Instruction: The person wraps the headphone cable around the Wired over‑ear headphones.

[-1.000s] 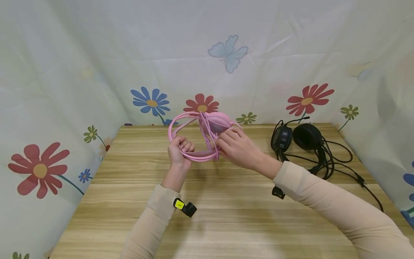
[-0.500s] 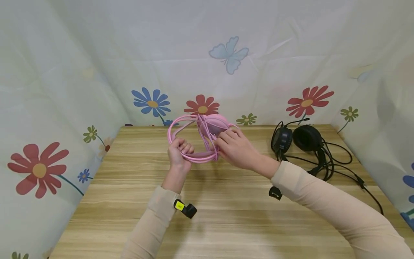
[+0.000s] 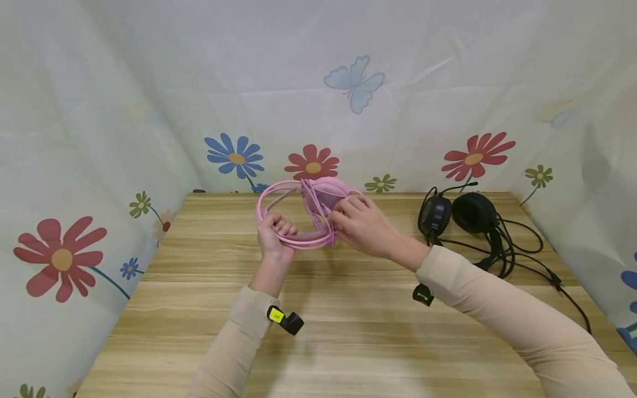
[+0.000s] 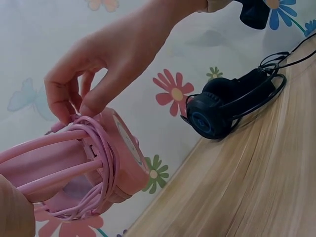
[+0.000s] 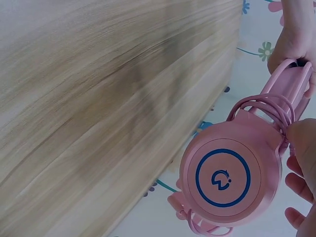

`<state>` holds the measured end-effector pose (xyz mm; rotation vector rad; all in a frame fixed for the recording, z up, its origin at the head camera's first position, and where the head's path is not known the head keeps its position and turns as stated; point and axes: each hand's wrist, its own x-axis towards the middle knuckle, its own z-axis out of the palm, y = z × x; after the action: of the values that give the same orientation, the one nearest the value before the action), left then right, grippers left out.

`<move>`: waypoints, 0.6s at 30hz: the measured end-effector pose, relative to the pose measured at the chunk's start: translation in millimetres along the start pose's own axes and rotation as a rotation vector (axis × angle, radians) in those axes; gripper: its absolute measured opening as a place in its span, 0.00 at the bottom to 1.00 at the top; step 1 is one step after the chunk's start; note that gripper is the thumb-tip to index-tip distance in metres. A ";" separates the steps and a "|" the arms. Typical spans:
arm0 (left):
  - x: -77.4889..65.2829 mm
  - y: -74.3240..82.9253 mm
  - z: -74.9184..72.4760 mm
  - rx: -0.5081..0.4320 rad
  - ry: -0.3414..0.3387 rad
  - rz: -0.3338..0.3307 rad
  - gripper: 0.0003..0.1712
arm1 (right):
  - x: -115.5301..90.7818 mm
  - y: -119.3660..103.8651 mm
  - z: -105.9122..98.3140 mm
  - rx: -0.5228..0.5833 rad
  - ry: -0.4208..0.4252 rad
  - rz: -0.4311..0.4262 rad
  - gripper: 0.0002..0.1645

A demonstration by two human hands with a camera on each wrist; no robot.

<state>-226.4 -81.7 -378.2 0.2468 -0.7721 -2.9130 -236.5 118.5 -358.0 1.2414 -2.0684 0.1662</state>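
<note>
A pink headset [image 3: 325, 187] is held up over the wooden table, one round ear cup [image 5: 222, 173] with a blue ring and logo facing the right wrist camera. My left hand [image 3: 276, 239] grips its headband, fingers curled round the double band. Several turns of thin pink cable [image 4: 110, 158] are wound round the headset beside the ear cup. At these turns my right hand [image 3: 362, 225] pinches the cable between thumb and fingertips, a short end poking out there in the left wrist view. The second ear cup lies partly hidden behind cable and right hand.
A black headset [image 3: 474, 211] with a boom microphone lies at the table's back right, its black cable [image 3: 534, 266] trailing toward the right edge. Behind the wooden table [image 3: 348, 342] hangs a pale cloth [image 3: 278, 83] printed with flowers and a butterfly.
The pink headset has shifted slightly left and down, its ear cup tilting a little. My right hand has moved slightly left with it; both hands keep their hold.
</note>
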 end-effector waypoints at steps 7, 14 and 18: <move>0.8 0.9 0.1 0.002 0.006 -0.002 0.14 | -1.6 1.9 0.3 -0.011 -0.013 -0.028 0.12; 1.4 1.2 -0.7 0.004 0.004 0.001 0.14 | -4.0 0.2 0.1 -0.007 -0.040 -0.022 0.13; 1.7 1.1 -2.1 0.004 0.010 0.007 0.13 | -5.8 -1.7 2.7 -0.003 -0.017 -0.019 0.12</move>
<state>-227.6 -83.9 -379.6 0.2589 -0.7755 -2.9015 -234.9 120.6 -364.1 1.2647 -2.0701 0.1442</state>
